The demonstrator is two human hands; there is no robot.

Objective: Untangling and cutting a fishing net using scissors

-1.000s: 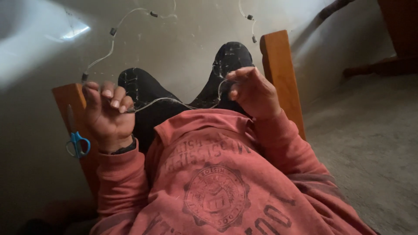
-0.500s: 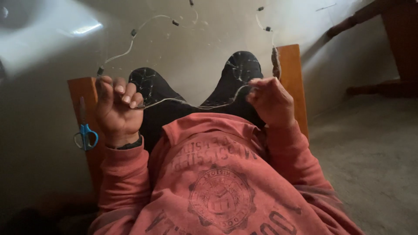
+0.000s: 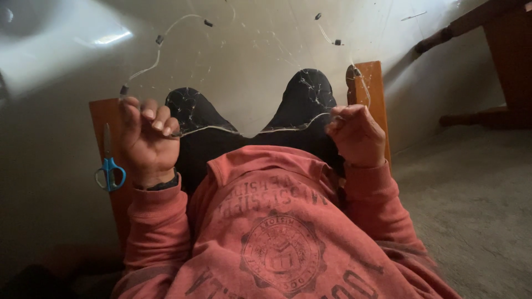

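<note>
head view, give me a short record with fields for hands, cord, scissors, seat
left hand: raised in a fist, closed on the thin clear cord
right hand: fist closed on the same cord
cord: sags across the dark trousers between the fists; both ends rise, carrying small dark beads
scissors: blue-handled scissors lie on the wooden seat beside the left hand, untouched
clothing: red printed sweatshirt

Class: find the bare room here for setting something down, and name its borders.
Free: pale floor beyond the knees; carpet right of the right hand. Crowded: lap, crossed by the cord from the left hand; scissors on the wooden seat edge.
</note>
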